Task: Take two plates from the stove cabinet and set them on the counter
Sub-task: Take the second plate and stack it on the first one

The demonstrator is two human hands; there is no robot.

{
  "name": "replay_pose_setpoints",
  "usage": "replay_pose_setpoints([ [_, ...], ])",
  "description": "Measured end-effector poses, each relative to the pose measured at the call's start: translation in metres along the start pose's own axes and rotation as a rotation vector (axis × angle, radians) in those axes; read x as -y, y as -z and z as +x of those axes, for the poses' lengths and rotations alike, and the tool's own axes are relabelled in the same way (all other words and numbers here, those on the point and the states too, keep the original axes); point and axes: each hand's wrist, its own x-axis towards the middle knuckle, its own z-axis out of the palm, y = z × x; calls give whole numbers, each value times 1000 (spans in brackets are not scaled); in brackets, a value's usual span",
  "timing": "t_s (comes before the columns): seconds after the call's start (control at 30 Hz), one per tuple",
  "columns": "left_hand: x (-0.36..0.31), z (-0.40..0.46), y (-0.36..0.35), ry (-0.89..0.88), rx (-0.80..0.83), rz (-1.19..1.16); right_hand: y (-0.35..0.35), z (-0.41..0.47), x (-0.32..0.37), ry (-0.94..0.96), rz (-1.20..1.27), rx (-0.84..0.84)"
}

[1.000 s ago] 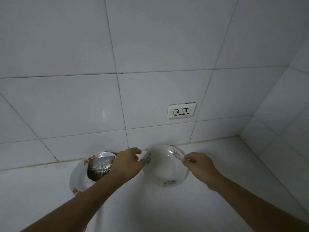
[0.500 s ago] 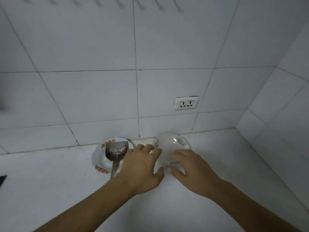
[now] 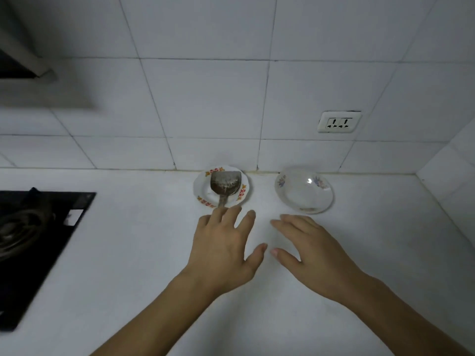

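White tiled counter [image 3: 128,253] under a tiled wall, wall socket [image 3: 338,122] as landmark. Below the socket, by the wall joint: blue-flowered plate [image 3: 304,191], lying free. Further left of the socket: red-patterned plate [image 3: 204,187] carrying a metal spatula [image 3: 225,182]. Far left: black gas hob [image 3: 38,240]. Nearer than both plates: left hand [image 3: 221,249] and right hand [image 3: 312,249], palms down, fingers spread and relaxed, gripping nothing, thumbs almost meeting.
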Motion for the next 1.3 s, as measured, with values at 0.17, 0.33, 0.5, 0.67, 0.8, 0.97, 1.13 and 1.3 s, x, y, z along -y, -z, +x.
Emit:
replay_pose_setpoints([
  [0.17,-7,-56,1,153,-3,-16,-16,-19,17,91,11,88],
  [0.33,-12,-117,3,318,-10,2,-31,-36,30,254,30,154],
  [0.5,-13,-184,19,491,-55,29,-41,-45,68,439,57,188],
  [0.67,-3,-255,43,670,-88,64,-57,-61,130,614,82,226],
  [0.8,6,-330,61,803,-143,56,-79,-85,193,736,93,274],
  [0.97,18,-445,80,946,-196,54,-117,-130,291,881,146,358],
  [1.13,30,-552,95,1078,-238,75,-153,-179,381,1003,173,403],
  [1.3,40,-630,99,1228,-221,85,-188,-211,450,1120,151,467],
])
